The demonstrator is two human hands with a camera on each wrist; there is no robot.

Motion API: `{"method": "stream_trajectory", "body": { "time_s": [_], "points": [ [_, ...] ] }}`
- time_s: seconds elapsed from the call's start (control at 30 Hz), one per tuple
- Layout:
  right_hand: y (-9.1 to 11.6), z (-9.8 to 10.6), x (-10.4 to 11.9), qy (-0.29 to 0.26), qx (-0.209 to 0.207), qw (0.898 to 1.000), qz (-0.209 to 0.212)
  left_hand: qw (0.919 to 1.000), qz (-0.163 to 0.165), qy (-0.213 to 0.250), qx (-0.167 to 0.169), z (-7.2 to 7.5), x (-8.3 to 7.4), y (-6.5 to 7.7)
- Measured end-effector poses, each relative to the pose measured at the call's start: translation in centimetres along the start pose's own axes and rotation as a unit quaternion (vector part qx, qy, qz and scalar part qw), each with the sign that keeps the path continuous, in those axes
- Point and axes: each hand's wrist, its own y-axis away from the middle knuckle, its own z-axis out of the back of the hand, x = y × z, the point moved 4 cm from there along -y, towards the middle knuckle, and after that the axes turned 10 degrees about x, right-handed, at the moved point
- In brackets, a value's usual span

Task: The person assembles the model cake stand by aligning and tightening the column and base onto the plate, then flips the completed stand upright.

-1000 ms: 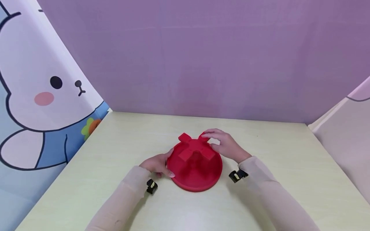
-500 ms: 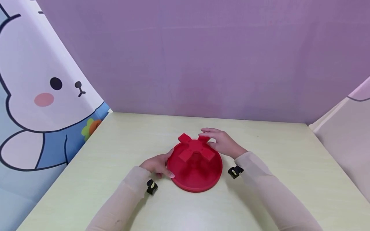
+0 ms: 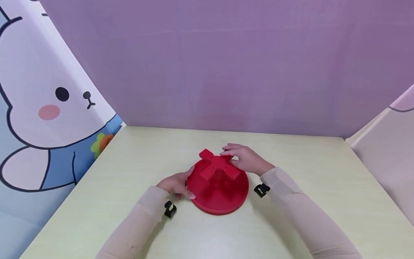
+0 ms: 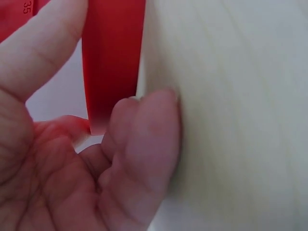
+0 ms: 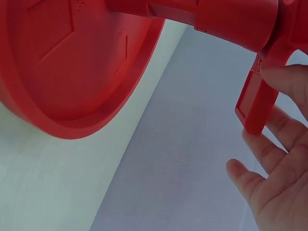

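A red round tray-like base [image 3: 217, 205] with a raised rim lies on the table. A post [image 5: 238, 21] rises from its middle, seen in the right wrist view, and bears a red four-armed cross [image 3: 218, 164]. My left hand [image 3: 176, 183] holds the base's left rim [image 4: 113, 57], with several fingers curled low by the tabletop. My right hand [image 3: 247, 158] pinches the cross's far right arm [image 5: 257, 101], thumb on one side and fingers on the other. That arm is partly hidden by the fingers in the head view.
The pale wooden table [image 3: 155, 154] ends at a purple backdrop [image 3: 207, 72]. A cartoon-printed sheet [image 3: 48, 151] hangs at the left, and a pale sheet [image 3: 385, 158] at the right. Each sleeve carries a small black wrist device [image 3: 262, 190].
My right hand has shifted slightly left along the cross, its fingers covering more of the far right arm. My left hand and the base stay in place.
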Motion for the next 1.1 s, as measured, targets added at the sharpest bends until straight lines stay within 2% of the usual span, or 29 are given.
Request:
{"method": "stream_trajectory", "body": {
  "time_s": [0.13,0.33,0.47,0.73,1.1],
  "points": [
    [0.4,0.1,0.1,0.031,0.006,0.999,-0.015,1.0000,0.003,-0.004,0.002,0.0,-0.1,-0.1],
    [1.3,0.3,0.2,0.047,0.008,0.998,-0.047,0.9999,0.002,-0.015,0.005,0.1,-0.2,-0.3],
    [1.9,0.1,0.3,0.057,0.004,0.997,-0.052,0.9999,-0.007,-0.007,0.012,0.1,-0.3,-0.3],
    [2.8,-0.6,1.4,0.090,-0.002,0.994,-0.059,1.0000,0.000,-0.006,0.005,0.1,-0.3,0.0],
    [3.7,-1.4,2.6,0.080,-0.015,0.993,-0.081,0.9998,-0.010,-0.001,0.015,0.2,-0.3,0.0]
  ]
}}
